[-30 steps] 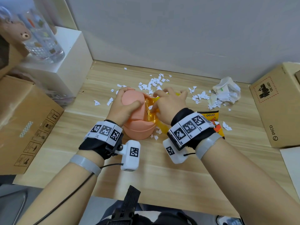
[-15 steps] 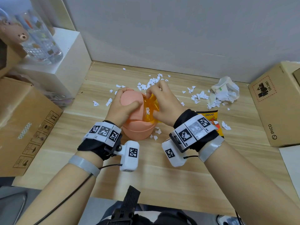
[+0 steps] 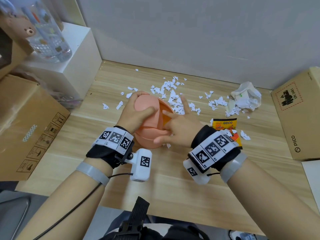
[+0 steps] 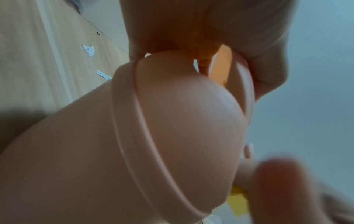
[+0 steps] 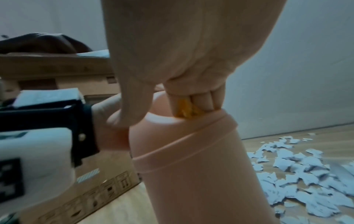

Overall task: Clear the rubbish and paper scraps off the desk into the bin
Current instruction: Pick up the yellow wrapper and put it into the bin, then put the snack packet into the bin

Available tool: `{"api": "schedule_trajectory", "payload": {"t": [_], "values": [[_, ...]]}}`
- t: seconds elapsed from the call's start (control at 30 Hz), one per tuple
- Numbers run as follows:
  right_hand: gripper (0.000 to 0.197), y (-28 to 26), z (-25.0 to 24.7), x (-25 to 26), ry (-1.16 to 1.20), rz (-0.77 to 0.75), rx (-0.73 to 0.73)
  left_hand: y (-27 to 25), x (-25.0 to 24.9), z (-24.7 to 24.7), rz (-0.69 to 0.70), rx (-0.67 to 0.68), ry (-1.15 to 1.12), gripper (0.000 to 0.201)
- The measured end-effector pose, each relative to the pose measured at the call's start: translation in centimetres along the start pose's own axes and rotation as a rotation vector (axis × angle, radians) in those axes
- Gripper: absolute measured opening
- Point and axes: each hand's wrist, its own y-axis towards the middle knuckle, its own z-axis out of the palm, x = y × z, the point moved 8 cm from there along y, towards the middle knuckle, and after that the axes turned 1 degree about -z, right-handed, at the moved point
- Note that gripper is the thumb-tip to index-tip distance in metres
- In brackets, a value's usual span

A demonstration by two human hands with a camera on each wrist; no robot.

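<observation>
Now, at the desk:
Left hand: your left hand (image 3: 136,115) wraps the domed lid of the pink bin (image 3: 147,135), thumb laid across the top and fingers curled round the far side, holding it steady.
Right hand: your right hand (image 3: 180,130) is at the bin's mouth; its fingers (image 5: 201,101) press a yellow wrapper (image 5: 184,112) down into the gap under the tilted lid, while the forefinger points out toward the scraps. The wrist view shows the middle fingers bent over the wrapper.
Bin: it stands on the wooden desk (image 3: 173,187), just in front of you, between your two wrists, its swing lid tipped open on the right side.
Paper scraps: white paper scraps (image 3: 173,99) lie scattered on the desk behind and to the right of the bin; a few sit to its left.
Other rubbish: a crumpled white ball of paper (image 3: 245,97) rests near the back right; a yellow-and-orange snack packet (image 3: 225,127) lies flat just beside your right wrist.
Surroundings: cardboard boxes (image 3: 29,125) flank the desk on both sides; a white box at back left carries a clear bottle (image 3: 46,32).
</observation>
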Motion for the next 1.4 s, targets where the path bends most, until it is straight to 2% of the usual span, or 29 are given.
{"api": "schedule_trajectory", "payload": {"t": [0.07, 0.13, 0.2, 0.27, 0.37, 0.4, 0.43, 0.5, 0.6, 0.67, 0.73, 0.83, 0.87, 0.93, 1.0, 1.13, 1.27, 1.4], "values": [[0.069, 0.9, 2.3, 0.6, -0.111, -0.033, 0.243, -0.1, 0.0, 0.2, -0.008, 0.018, -0.007, 0.034], [0.075, 1.6, 2.7, 0.7, -0.123, 0.012, 0.328, -0.1, 0.0, 0.2, -0.011, 0.022, -0.005, 0.034], [0.062, 2.6, 1.7, 0.3, 0.037, 0.066, 0.267, 0.0, 0.0, 0.2, -0.021, 0.02, 0.006, 0.035], [0.05, 3.4, 0.0, 1.0, 0.236, 0.032, 0.199, 0.1, 0.0, 0.1, -0.027, 0.011, 0.02, 0.037], [0.052, 2.8, 2.0, 0.3, 0.026, 0.058, 0.34, 0.3, 0.0, 0.0, -0.029, -0.016, 0.034, 0.044], [0.052, 2.8, 2.6, 0.0, 0.003, 0.067, 0.342, 0.3, 0.0, 0.0, -0.029, -0.023, 0.034, 0.044], [0.05, 2.7, 3.0, -0.3, 0.001, 0.05, 0.321, 0.3, 0.1, -0.1, -0.024, -0.029, 0.032, 0.043], [0.039, 1.9, 1.6, -0.7, 0.153, 0.021, 0.117, 0.3, 0.0, -0.2, -0.007, -0.042, 0.021, 0.041], [0.032, -1.0, -0.1, -2.9, 0.551, 0.046, -0.324, 0.3, 0.2, -0.3, -0.016, -0.062, -0.004, 0.046], [0.035, -3.4, 1.2, -6.7, 0.725, 0.218, -0.544, 0.2, 0.3, -0.3, -0.029, -0.072, -0.012, 0.047], [0.04, -6.0, 4.6, -11.7, 0.776, 0.549, -0.622, 0.2, 0.3, -0.3, -0.031, -0.079, -0.014, 0.047], [0.061, -11.2, 11.4, -17.7, 0.826, 1.16, -0.513, 0.2, 0.5, -0.4, -0.052, -0.093, -0.018, 0.048], [0.07, -12.7, 13.2, -18.7, 0.845, 1.3, -0.468, 0.2, 0.5, -0.4, -0.056, -0.102, -0.02, 0.048], [0.084, -14.6, 15.9, -19.4, 0.901, 1.432, -0.395, 0.2, 0.5, -0.4, -0.063, -0.115, -0.024, 0.047], [0.092, -15.2, 17.4, -19.7, 0.907, 1.447, -0.357, 0.1, 0.5, -0.3, -0.062, -0.115, -0.029, 0.046], [0.101, -14.8, 18.1, -20.2, 0.844, 1.376, -0.332, 0.1, 0.4, -0.2, -0.059, -0.102, -0.035, 0.036], [0.108, -14.8, 19.4, -20.2, 0.973, 1.419, -0.296, 0.1, 0.5, -0.1, -0.067, -0.098, -0.039, 0.037], [0.079, -14.9, 18.6, -20.1, 1.012, 1.349, -0.333, 0.1, 0.4, -0.1, -0.069, -0.101, -0.033, 0.042]]}}
